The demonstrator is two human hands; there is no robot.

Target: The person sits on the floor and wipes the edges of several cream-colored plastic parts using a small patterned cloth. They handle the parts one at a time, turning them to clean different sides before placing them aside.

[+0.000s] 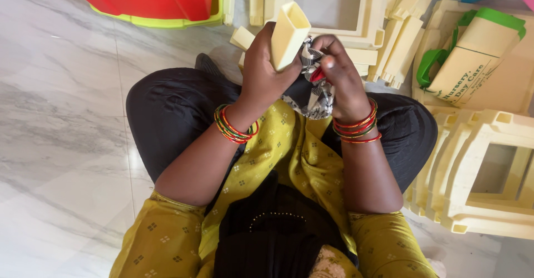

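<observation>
Cream plastic tube (288,34) | left hand (261,72) fingers wrapped tight | right hand (339,78) fingers pinching patterned cloth (316,97)

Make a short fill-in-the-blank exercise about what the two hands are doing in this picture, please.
1. The left hand grips a hollow cream plastic tube of ____ cross-section.
2. The right hand presses a black-and-white patterned ____ against it.
3. Both wrists wear red and green ____.
4. The person sits on a grey-veined white marble ____.

Missing words: rectangular; cloth; bangles; floor

The patterned cloth (317,97) is mostly hidden behind the hands.
</observation>
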